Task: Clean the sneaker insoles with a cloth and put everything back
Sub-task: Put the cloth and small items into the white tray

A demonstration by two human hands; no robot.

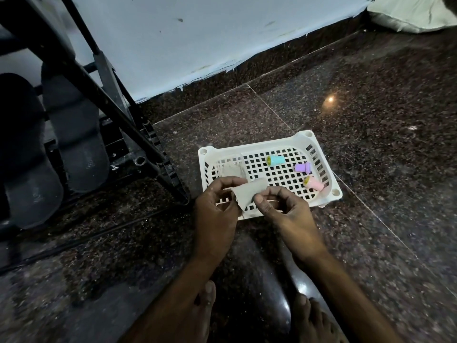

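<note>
Dark speckled floor [371, 120]. Black rack [138, 134] stands well left of the fingers. White lattice basket [257, 146] lies under and beyond the fingertips. L hand [215, 211] and R hand [289, 214] both pinch one small cloth [249, 194] btwn thumb and curled fingers (above the basket's near-left corner). Cloth is pale grey and creased, long axis slanting lower left to upper right. Right of the fingers: teal piece [276, 160], purple piece [303, 167], pink piece [314, 183].

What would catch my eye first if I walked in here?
The left hand and right hand pinch a grey cloth at the centre, above a white basket on the dark floor. A teal piece, a purple piece and a pink piece lie in the basket's right half. Dark slippers sit on a black rack far left.
</note>
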